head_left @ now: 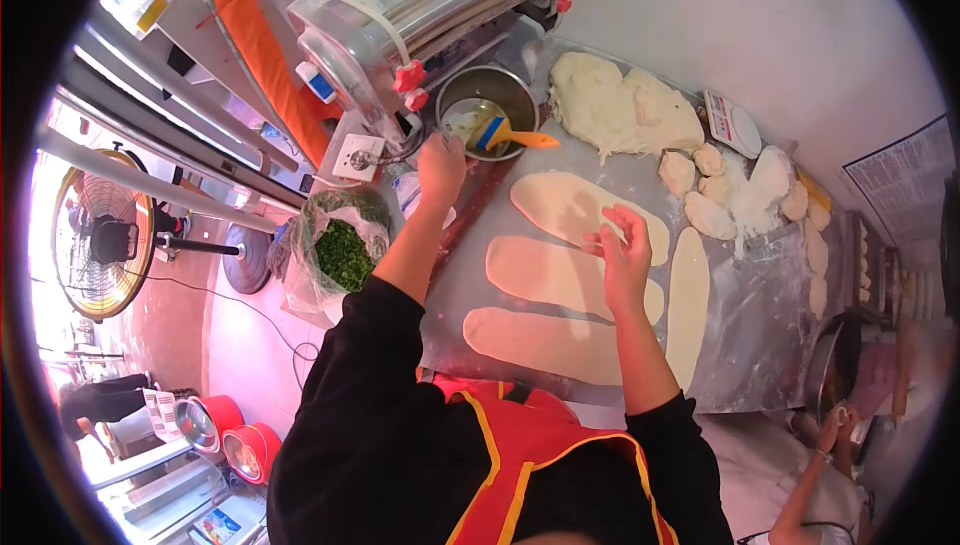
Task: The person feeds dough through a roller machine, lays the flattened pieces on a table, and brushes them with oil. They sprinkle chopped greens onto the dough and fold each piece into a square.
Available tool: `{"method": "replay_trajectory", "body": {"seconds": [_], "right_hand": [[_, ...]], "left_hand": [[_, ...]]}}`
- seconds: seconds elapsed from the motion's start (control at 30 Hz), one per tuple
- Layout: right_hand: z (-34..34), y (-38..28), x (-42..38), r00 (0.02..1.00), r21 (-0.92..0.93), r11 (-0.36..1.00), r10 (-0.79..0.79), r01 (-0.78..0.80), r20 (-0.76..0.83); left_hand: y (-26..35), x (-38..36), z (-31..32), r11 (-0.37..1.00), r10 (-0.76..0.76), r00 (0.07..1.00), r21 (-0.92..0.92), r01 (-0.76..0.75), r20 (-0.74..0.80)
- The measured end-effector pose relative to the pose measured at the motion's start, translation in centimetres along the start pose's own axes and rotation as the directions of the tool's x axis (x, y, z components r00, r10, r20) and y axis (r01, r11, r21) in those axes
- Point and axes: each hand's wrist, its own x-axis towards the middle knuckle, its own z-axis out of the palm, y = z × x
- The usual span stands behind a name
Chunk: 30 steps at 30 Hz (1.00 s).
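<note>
My left hand (440, 167) is at the near-left rim of a metal pot (517, 85), its fingers drawn together; what they hold, if anything, is hidden. Inside the pot is some liquid, and a brush (525, 138) with an orange handle and blue band rests across the rim. My right hand (622, 245) hovers over flattened dough strips, fingers apart and nothing in them. Under it lie the far dough strip (560, 203) and the middle dough strip (545, 273). Closer to me is another dough strip (540, 343), and a narrower dough strip (688, 305) lies crosswise at their right.
A large dough mass (625, 105), several dough pieces (712, 190) and a white scale (733, 123) stand at the back right. A roller machine (440, 25) is behind the pot. Chopped greens (343, 255) fill a bag at left. A co-worker's hands (838, 430) show at lower right.
</note>
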Motion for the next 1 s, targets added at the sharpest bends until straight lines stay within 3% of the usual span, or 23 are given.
{"method": "replay_trajectory", "body": {"seconds": [0.07,0.2,0.27,0.37,0.43,0.5,0.57,0.63,0.67,0.73,0.77,0.87,1.0], "right_hand": [[-1.7,1.3,-0.4,0.997,-0.012,0.998,0.065,-0.066,-0.035],[-3.6,2.5,-0.7,0.989,-0.018,0.992,0.12,-0.122,-0.084],[-3.2,2.6,-0.4,0.995,-0.051,0.995,0.089,-0.092,-0.05],[-0.4,3.3,0.3,0.991,-0.097,0.993,0.081,-0.071,0.103],[2.4,4.1,0.8,0.962,-0.146,0.988,0.08,-0.042,0.262],[6.4,5.5,0.9,0.892,-0.204,0.979,0.078,0.016,0.445],[11.0,5.5,0.8,0.809,-0.254,0.955,0.028,0.151,0.586],[14.7,8.1,1.2,0.724,-0.35,0.845,-0.063,0.405,0.687],[16.3,9.6,1.5,0.67,-0.378,0.762,-0.098,0.526,0.736],[19.0,11.4,2.0,0.652,-0.459,0.568,-0.192,0.683,0.734],[20.0,12.0,2.1,0.635,-0.494,0.456,-0.233,0.74,0.736],[22.2,13.3,3.0,0.668,-0.636,0.22,-0.132,0.74,0.732],[23.1,13.7,4.5,0.699,-0.64,0.318,-0.118,0.7,0.705]], "left_hand": [[-0.4,1.1,0.8,0.999,-0.027,1.0,0.044,0.027,-0.003],[-4.2,3.9,2.3,0.978,-0.177,0.98,-0.1,0.185,0.086],[-3.7,3.7,2.5,0.919,-0.285,0.953,-0.251,0.302,0.105],[-2.9,1.6,2.1,0.88,-0.295,0.947,-0.351,0.32,0.125],[-0.7,-3.3,0.1,0.981,-0.123,0.991,-0.143,0.128,0.044],[-1.4,-8.7,-2.5,0.946,0.311,0.948,0.071,-0.315,0.068],[-2.6,-14.5,-5.3,0.864,0.357,0.897,0.272,-0.423,0.263],[-4.5,-18.2,-7.4,0.88,0.242,0.899,0.309,-0.362,0.364],[-5.2,-19.0,-8.1,0.87,0.272,0.904,0.317,-0.378,0.331],[-6.8,-19.8,-8.9,0.848,0.338,0.902,0.327,-0.416,0.27],[-7.6,-20.3,-9.2,0.851,0.196,0.923,0.411,-0.328,0.331],[-9.2,-20.6,-8.8,0.869,0.215,0.907,0.352,-0.347,0.361],[-9.9,-20.0,-8.9,0.903,0.147,0.897,0.314,-0.293,0.417]]}}
